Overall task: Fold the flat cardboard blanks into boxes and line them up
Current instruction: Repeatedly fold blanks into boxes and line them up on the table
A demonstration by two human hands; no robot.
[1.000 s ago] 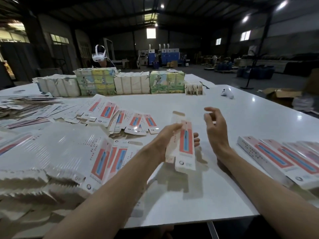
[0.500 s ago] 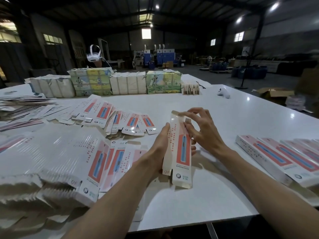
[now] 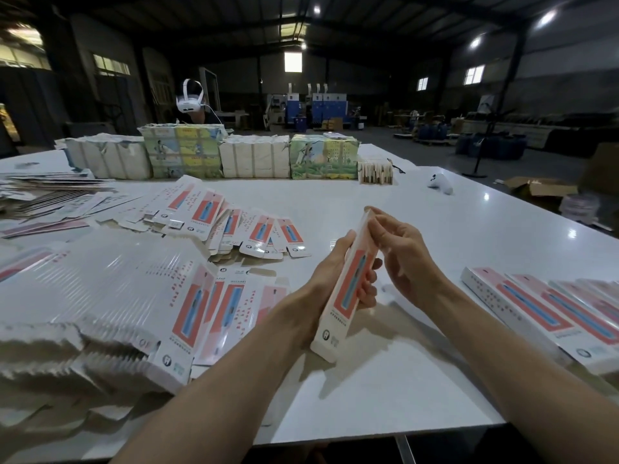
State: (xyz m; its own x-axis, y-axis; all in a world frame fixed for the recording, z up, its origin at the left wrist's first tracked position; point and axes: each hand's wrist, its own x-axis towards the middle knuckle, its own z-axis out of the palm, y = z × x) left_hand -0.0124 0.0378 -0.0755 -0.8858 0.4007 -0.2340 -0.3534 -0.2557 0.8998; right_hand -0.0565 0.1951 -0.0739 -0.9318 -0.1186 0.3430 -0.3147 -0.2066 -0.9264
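The long narrow white-and-red cardboard box (image 3: 348, 289) stood tilted at frame centre above the white table (image 3: 418, 209), its long axis running from lower left to upper right. The left hand (image 3: 326, 274) gripped its middle from the left. The right hand (image 3: 403, 259), fingers curled, pinched its upper end. The row of finished boxes (image 3: 536, 306) lay at lower right, nearer that hand.

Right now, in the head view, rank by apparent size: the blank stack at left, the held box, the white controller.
Largest: stack of blanks. Then held box. Smallest: white controller, though it lies far off, so true size is unsure.
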